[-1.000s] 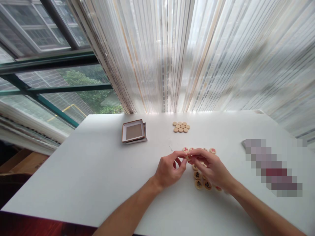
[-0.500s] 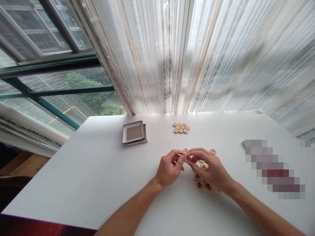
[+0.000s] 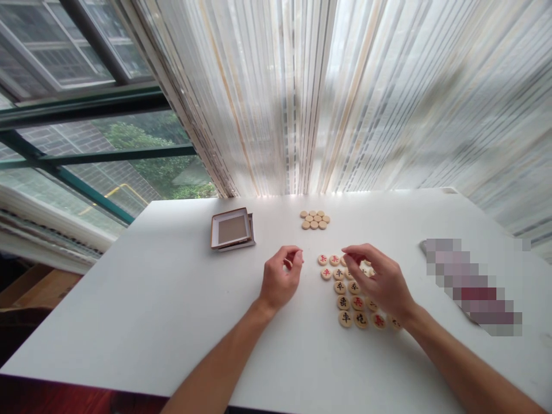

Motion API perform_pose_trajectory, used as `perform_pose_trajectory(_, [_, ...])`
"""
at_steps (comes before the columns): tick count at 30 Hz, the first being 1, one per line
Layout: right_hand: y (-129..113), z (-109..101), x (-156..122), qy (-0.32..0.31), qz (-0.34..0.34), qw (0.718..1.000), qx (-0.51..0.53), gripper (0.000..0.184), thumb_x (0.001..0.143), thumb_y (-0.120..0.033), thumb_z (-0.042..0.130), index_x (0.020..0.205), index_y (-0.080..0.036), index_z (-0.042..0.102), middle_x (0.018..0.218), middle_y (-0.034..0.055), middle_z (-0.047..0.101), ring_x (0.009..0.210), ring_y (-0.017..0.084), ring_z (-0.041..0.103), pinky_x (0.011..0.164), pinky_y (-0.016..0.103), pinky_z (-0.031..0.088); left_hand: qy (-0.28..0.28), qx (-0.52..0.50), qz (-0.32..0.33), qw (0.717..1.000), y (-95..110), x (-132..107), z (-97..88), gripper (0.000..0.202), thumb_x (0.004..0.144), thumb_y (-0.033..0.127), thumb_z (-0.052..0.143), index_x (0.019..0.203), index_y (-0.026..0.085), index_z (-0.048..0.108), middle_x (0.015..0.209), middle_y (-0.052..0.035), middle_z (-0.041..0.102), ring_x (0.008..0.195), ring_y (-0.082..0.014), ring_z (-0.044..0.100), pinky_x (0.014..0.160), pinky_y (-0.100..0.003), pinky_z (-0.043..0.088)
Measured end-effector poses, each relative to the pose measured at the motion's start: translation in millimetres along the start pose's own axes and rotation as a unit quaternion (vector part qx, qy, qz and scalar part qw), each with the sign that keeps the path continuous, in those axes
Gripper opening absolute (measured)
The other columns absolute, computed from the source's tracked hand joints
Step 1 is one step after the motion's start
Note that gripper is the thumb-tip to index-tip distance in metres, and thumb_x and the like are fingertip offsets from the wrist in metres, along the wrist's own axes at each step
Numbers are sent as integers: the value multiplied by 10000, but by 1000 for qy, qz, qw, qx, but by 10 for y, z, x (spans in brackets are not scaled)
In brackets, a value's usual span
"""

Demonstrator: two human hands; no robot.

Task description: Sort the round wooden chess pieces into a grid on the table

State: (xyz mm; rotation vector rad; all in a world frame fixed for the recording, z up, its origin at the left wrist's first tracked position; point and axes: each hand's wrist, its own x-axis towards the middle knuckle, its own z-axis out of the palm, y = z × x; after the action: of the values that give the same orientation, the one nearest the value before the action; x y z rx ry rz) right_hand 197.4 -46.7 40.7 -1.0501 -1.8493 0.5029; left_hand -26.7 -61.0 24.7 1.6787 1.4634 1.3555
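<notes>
Round xiangqi pieces with red and black characters lie in rows on the white table, among them a red-marked piece (image 3: 323, 260) at the far left of the back row and a black-marked piece (image 3: 345, 319) at the front. To their left, my left hand (image 3: 280, 277) hovers with fingers curled and thumb against the index finger, nothing visible in it. Over the right part of the rows, my right hand (image 3: 379, 279) has its fingers extended and thumb a little apart. It covers several pieces, and no piece shows in its grasp.
A group of plain-backed pieces (image 3: 315, 219) sits farther back. An opened box (image 3: 233, 229), its parts stacked, stands at back left. On the right lies a pixelated object (image 3: 474, 290). Striped curtains (image 3: 293, 115) and a window border the white table (image 3: 172, 310).
My hands have moved apart, left hand to the left and right hand slightly right. The red-marked piece they held together has left my fingers; red-marked pieces now lie uncovered between the hands.
</notes>
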Motion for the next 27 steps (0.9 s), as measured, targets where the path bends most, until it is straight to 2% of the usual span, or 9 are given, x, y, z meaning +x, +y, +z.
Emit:
perform_pose_trajectory(3, [-16, -41, 16, 4, -13, 1000, -9, 121, 918, -215, 613, 1030, -228, 659, 862, 36, 657, 738, 161, 608, 501, 230, 507, -10, 121, 57, 991, -73, 129, -194, 143, 936, 268, 546, 987, 195, 658, 905, -38, 668, 754, -146, 605, 701, -264, 485])
perform_pose_trajectory(5, [-26, -49, 19, 3, -26, 1000, -11, 119, 915, -206, 613, 1023, -224, 661, 861, 40, 655, 747, 163, 611, 465, 216, 492, -35, 169, 65, 983, -101, 194, -356, 163, 932, 266, 545, 1036, 208, 656, 965, -38, 662, 740, -143, 581, 710, -272, 475])
perform_pose_trajectory(8, [-34, -48, 18, -6, -39, 999, -9, 119, 918, -190, 605, 1019, -220, 660, 860, 41, 653, 760, 162, 619, 490, 213, 517, -138, 210, 40, 967, -113, 229, -573, 203, 909, 349, 594, 1072, 246, 659, 987, -5, 662, 625, -117, 530, 677, -273, 464])
perform_pose_trajectory(11, [-35, -37, 13, -23, -42, 999, -6, 110, 923, -184, 598, 1008, -219, 659, 867, 43, 654, 769, 160, 622, 475, 201, 512, -239, 212, 10, 947, -114, 207, -671, 381, 782, 444, 739, 1107, 260, 661, 1001, -2, 659, 700, -140, 575, 671, -262, 472])
perform_pose_trajectory(14, [-30, -21, 4, -41, -46, 998, -10, 109, 928, -184, 594, 1007, -221, 659, 884, 49, 659, 787, 164, 628, 500, 207, 523, -275, 223, 2, 935, -107, 177, -653, 244, 819, 406, 701, 1008, 253, 692, 960, -2, 656, 768, -157, 607, 697, -259, 474])
perform_pose_trajectory(17, [-19, 0, -10, -55, -50, 997, -18, 112, 934, -186, 589, 1016, -222, 657, 893, 54, 664, 801, 170, 635, 536, 218, 533, -279, 239, 9, 930, -71, 153, -601, 160, 867, 367, 638, 958, 249, 693, 957, -6, 659, 785, -164, 623, 710, -268, 476])
perform_pose_trajectory(22, [9, 20, -39, -72, -65, 995, -33, 131, 948, -185, 573, 1042, -226, 654, 905, 54, 673, 771, 159, 639, 533, 219, 510, -267, 251, 55, 929, 1, 96, -497, 427, 807, 399, 723, 1197, 270, 603, 1097, -12, 646, 917, -195, 650, 786, -288, 505])
perform_pose_trajectory(27, [17, 9, -46, -81, -89, 991, -52, 135, 954, -193, 562, 1048, -234, 649, 898, 53, 686, 784, 172, 657, 662, 282, 541, -257, 281, 104, 919, -18, 58, -377, 187, 908, 348, 619, 1061, 244, 641, 1033, -16, 644, 850, -181, 655, 759, -289, 514])
